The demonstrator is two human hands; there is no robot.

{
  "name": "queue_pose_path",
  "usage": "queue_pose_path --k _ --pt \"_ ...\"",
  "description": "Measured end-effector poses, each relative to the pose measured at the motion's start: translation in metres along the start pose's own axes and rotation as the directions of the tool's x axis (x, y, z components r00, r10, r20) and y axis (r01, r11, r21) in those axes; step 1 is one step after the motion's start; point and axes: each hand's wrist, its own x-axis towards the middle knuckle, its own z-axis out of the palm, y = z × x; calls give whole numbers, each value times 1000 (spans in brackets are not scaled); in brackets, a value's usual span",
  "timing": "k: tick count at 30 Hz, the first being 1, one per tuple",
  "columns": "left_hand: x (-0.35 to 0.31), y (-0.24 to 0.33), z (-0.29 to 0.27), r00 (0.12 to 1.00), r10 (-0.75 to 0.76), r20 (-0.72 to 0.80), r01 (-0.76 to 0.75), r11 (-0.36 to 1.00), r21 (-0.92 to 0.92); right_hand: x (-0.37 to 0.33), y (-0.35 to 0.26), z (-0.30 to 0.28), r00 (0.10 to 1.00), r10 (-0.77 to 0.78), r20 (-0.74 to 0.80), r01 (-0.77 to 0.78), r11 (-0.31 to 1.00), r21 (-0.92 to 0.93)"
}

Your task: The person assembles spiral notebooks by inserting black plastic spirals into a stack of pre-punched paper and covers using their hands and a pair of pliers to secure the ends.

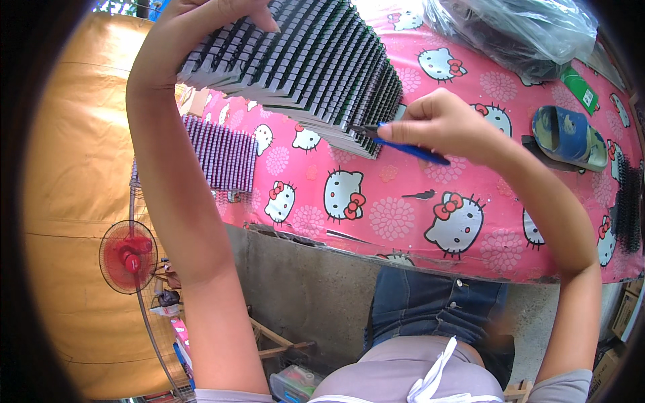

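From the head camera I see my left hand (201,27) raised at the far left, fingers closed over the top of a fanned stack of dark, ridged strips (302,67) and holding it tilted up off the table; the stack's lower right corner reaches down toward the pink cartoon-cat tablecloth (376,201). My right hand (443,124) is closed in a pinch around a blue-handled tool (403,149), whether tweezers or a small blade I cannot tell; its dark tip touches the lower right edge of the stack. To do this well, I judge that the left hand should keep the fan steady and evenly spread, so the tip meets one strip only; the right wrist should stay low and close to the cloth for support; short, light strokes look safer than prying, since the strips seem thin and could slip out of order.

A second batch, a purple ridged sheet (222,158), lies flat on the cloth to the left, near the table edge, apart from both hands. At the far right a clear plastic bag (524,30) holds dark contents I cannot make out; a blue sandal (568,138) lies just nearer than it. Off the table, low on the left, stands a red fan (127,255); near the lower edge sits a small clear box (295,383), contents unclear.
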Motion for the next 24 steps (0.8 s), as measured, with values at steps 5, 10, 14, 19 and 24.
queue_pose_path --k 5,10,14,19,24 --pt "-6 -10 -11 994 -70 -78 77 993 91 -8 27 17 482 -848 -220 455 457 -764" --pt "-8 -18 -14 990 -65 -123 83 985 149 7 31 16 584 -783 -215 511 560 -652" --pt "-9 -16 -8 980 -150 -128 147 989 -31 7 10 -8 983 75 168 -117 959 257" --pt "-10 -15 -8 975 -175 -139 180 984 20 -2 18 8 966 -243 -91 232 966 -112" --pt "-13 -20 -21 980 -191 -60 186 980 -75 -4 37 19 491 -844 -218 452 460 -764"
